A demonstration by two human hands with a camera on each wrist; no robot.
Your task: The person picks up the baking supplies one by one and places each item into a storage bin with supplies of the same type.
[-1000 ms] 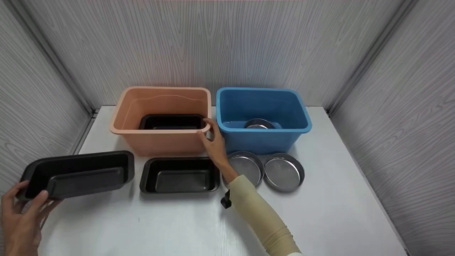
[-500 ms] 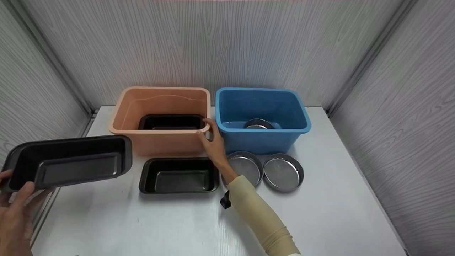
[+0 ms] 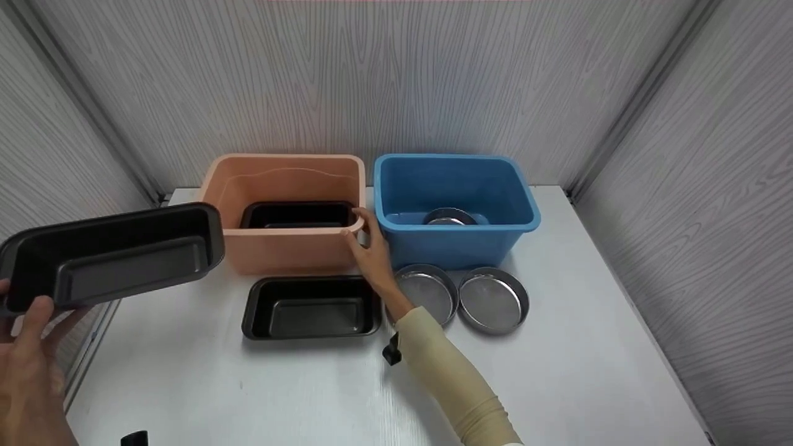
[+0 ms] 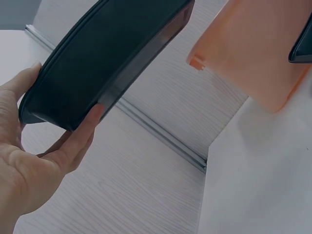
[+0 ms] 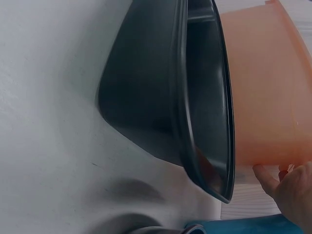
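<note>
Pan (image 3: 111,257) in L hand (image 3: 28,365), airborne.

two bare hands, no gloves, rings or watch in view. right arm (image 3: 455,371) covered to the wrist in a snug, pale yellowish-beige long sleeve, lightly creased along its length. small black device (image 3: 391,354) strapped at the right wrist. left hand (image 3: 28,365) sleeveless as far as shown.
</note>
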